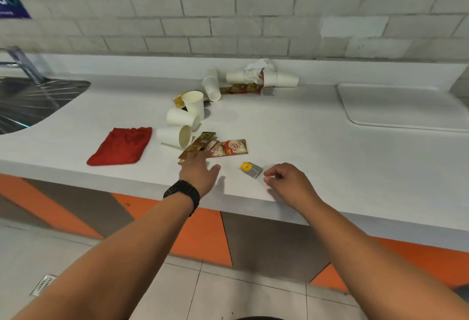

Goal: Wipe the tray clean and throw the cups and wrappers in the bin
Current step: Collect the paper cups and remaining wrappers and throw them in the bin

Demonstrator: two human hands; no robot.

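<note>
I am watching my left hand (200, 171) lying flat with its fingers spread wide, the fingertips touching the near end of the brown and red sachets (215, 145). My right hand (284, 180) is hovering with fingers loosely curled, holding nothing, and the small yellow-and-silver packet (250, 169) is lying just beside its knuckles. The red sachets are showing white script that I cannot read. Tipped paper cups (181, 126) are lying beyond the left fingers, the red cloth (121, 145) farther left. The white tray (406, 106) is sitting well apart, beyond the right hand. The counter edge (241, 201) is running under both wrists.
</note>
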